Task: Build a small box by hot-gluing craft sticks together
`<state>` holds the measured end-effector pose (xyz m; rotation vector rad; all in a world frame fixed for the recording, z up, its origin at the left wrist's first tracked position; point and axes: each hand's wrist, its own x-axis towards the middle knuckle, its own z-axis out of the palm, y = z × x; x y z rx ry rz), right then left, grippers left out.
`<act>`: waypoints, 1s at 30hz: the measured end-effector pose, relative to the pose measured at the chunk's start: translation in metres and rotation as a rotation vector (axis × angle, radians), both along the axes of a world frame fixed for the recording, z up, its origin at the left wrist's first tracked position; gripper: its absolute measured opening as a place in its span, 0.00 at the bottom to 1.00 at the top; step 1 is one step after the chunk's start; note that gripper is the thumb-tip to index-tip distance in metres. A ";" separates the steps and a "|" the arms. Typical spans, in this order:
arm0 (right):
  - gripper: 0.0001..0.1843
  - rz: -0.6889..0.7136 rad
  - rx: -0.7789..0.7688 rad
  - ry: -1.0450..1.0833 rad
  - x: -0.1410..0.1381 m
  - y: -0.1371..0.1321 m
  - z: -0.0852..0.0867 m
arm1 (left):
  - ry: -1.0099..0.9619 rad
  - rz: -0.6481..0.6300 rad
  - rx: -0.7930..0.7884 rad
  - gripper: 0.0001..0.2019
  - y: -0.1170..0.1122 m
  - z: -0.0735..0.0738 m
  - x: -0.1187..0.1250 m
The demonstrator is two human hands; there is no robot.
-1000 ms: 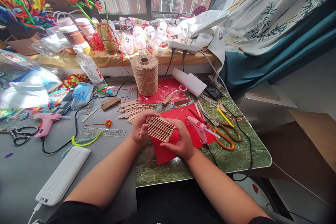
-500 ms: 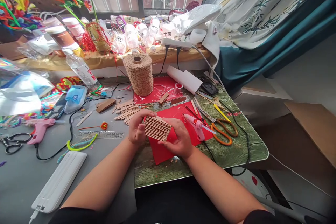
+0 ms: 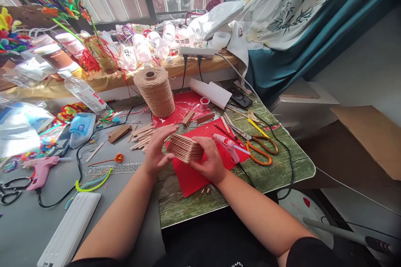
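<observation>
The panel (image 3: 186,148), a flat slab of wooden sticks laid side by side, was held in the air just above the red sheet (image 3: 191,177) at the near middle of the table (image 3: 282,171). Its long axis ran left to right, along the sticks. The left end was wider and a little farther away, and the right end was nearer the person. The broad face was tipped up and away, so the near edge showed as a thin stack of stick ends.

The right hand (image 3: 210,162) gripped the panel's right end, with the fingers curled over the top and the thumb beneath. The left hand (image 3: 158,150) was open at the left end, its fingers spread and pointing away. It may have rested its palm against the edge, but the view did not settle that.

Loose sticks (image 3: 142,133) lay scattered just beyond the left hand. A glue gun (image 3: 227,146) lay just right of the right hand on the red sheet, its nozzle pointing right towards the orange scissors (image 3: 263,150). Behind the panel stood a twine spool (image 3: 155,91), upright, with a paper roll (image 3: 209,91) and a small red cap (image 3: 204,102) to its right. A clear ruler (image 3: 114,169) lay to the left of the forearm. A second, pink glue gun (image 3: 40,171) was well apart at the left, its cord trailing across the table. On the sill behind, a power strip (image 3: 197,52) sat among bottles.
</observation>
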<state>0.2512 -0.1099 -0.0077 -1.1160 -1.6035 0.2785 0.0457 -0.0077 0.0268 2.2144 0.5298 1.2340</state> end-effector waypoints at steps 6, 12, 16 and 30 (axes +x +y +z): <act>0.39 0.019 0.042 0.017 -0.003 -0.002 0.002 | 0.263 -0.080 0.316 0.54 0.001 0.004 -0.006; 0.39 0.046 0.100 -0.009 -0.003 -0.004 0.001 | 0.281 -0.083 0.297 0.46 -0.002 0.001 -0.003; 0.41 0.058 0.123 -0.020 -0.004 -0.003 0.001 | 0.255 -0.107 0.297 0.46 -0.001 0.002 -0.004; 0.41 0.045 0.109 -0.046 -0.005 -0.002 -0.006 | 0.281 -0.084 0.272 0.38 -0.001 0.002 -0.008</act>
